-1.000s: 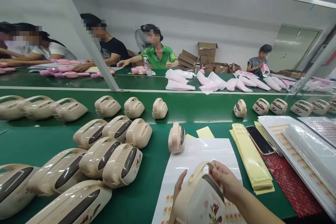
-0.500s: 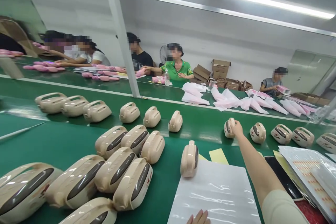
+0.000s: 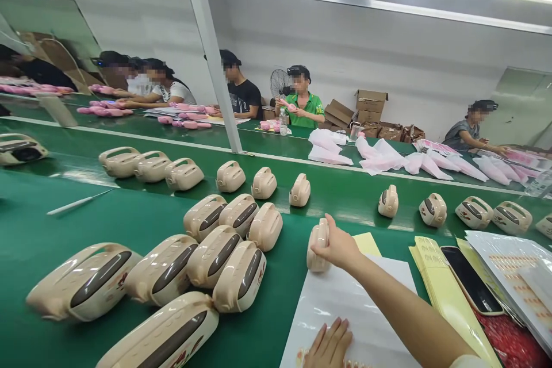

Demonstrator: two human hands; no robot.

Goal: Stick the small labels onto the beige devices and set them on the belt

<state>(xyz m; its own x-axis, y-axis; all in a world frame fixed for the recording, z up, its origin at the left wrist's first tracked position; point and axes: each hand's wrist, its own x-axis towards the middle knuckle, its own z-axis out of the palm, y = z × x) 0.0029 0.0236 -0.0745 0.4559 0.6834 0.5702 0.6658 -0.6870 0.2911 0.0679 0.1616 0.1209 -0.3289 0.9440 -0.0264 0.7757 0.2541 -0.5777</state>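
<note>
Right hand (image 3: 338, 247): curled about a cream speaker (image 3: 315, 259), a thumb on the near side and a finger behind the handle (image 3: 323, 227); the remaining fingers are hidden, so depth of grip cannot be determined. The speaker is upright at the 11 o'clock corner of a white sheet (image 3: 332, 293). Whether the green table (image 3: 259, 333) or the hand bears its weight cannot be told.

Handling, by judgement: the speaker appears rigid and compact, probably light enough for one hand. Its glossy finish looks smooth and may slip under damp fingertips; a knock would likely scuff or crack it. The handle is judged the surest hold; failing that, the two rounded sides, thumb and fingers opposed.

Left hand (image 3: 330, 345): at 6 o'clock, palm down on the sheet, fingers extended, nothing in its grasp. Orange marks (image 3: 301, 356) show on the sheet beside it.

Further out: at 8 to 9 o'clock, a cluster of similar speakers (image 3: 230, 284), several touching. Between 3 and 4 o'clock, yellow strips (image 3: 448, 299) and a phone (image 3: 470, 282). At 10 and 2 o'clock, spaced speakers (image 3: 299, 192) on a belt (image 3: 345, 195). At 11 o'clock, well apart, a person in green (image 3: 309, 118).
</note>
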